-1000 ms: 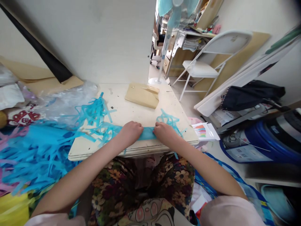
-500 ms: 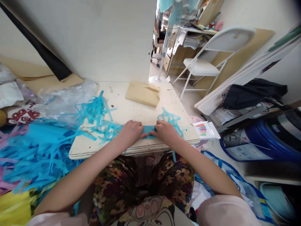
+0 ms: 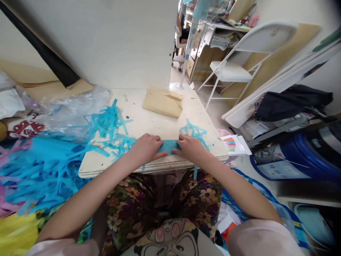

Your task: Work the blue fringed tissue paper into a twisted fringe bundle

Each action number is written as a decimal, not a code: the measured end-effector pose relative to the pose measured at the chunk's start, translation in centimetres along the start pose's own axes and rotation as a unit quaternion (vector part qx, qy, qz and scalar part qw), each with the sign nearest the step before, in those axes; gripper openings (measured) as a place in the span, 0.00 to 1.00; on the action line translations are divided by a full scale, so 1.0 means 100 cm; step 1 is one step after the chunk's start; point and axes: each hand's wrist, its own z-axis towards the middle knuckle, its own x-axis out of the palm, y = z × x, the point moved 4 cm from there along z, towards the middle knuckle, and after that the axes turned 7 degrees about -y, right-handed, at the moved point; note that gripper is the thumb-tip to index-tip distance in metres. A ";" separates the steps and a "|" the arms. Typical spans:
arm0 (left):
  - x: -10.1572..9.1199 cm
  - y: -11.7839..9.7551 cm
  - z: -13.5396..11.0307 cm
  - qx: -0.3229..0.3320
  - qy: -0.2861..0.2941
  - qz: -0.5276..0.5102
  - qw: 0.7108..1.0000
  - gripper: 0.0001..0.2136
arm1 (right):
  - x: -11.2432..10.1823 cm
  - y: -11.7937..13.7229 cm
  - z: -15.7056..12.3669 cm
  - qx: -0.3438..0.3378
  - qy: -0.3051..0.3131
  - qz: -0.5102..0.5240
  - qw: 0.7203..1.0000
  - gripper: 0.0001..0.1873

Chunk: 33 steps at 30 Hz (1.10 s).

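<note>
A strip of blue tissue paper (image 3: 169,146) with fringed ends lies along the near edge of a pale board table (image 3: 160,126). My left hand (image 3: 149,146) presses on its left part, fingers curled over the paper and thumb stretched toward the middle. Opposite it, my right hand (image 3: 188,145) grips the right part the same way, thumb pointing inward. Between the two hands a flat blue band shows. Cut fringes spread out beyond each hand, and a few strands hang over the table's front edge. The undersides of my fingers are hidden.
A folded brown paper piece (image 3: 163,103) lies at the table's far side. Left are a blue fringe bundle (image 3: 106,119), clear plastic (image 3: 77,108) and a heap of blue fringed paper (image 3: 48,167). A white folding chair (image 3: 231,73) and a blue drum (image 3: 290,156) stand right.
Both hands stay on the blue paper, a little farther apart, so more of the flat band shows between them. The view has shifted slightly.
</note>
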 end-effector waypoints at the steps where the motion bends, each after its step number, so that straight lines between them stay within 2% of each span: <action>1: -0.001 0.001 -0.001 0.012 0.002 0.000 1.000 0.20 | -0.001 0.000 -0.001 -0.006 0.004 0.000 1.000 0.21; 3: -0.003 0.001 -0.001 0.032 0.007 0.004 0.999 0.20 | -0.003 0.000 -0.002 -0.022 0.005 0.000 1.000 0.24; 7: -0.006 0.000 -0.002 0.061 0.016 0.009 0.998 0.13 | -0.007 0.001 -0.006 -0.063 0.007 -0.005 0.998 0.29; 15: -0.012 -0.006 -0.001 0.061 0.014 0.013 0.998 0.10 | -0.009 -0.004 -0.003 -0.143 0.008 -0.040 0.989 0.14; 19: -0.011 -0.011 0.001 0.065 -0.004 0.033 0.997 0.14 | -0.005 -0.008 0.000 -0.151 0.007 -0.040 0.988 0.12; 24: -0.001 -0.013 0.004 0.067 -0.040 0.094 0.992 0.07 | -0.005 -0.008 0.001 -0.141 0.013 -0.044 0.989 0.11; 27: 0.001 -0.014 0.003 0.087 -0.057 0.112 0.988 0.06 | -0.007 -0.006 0.000 -0.135 0.026 -0.047 0.989 0.10; 33: -0.002 -0.012 -0.004 0.120 -0.048 0.099 0.987 0.07 | -0.005 -0.003 -0.006 -0.154 0.030 -0.063 0.986 0.09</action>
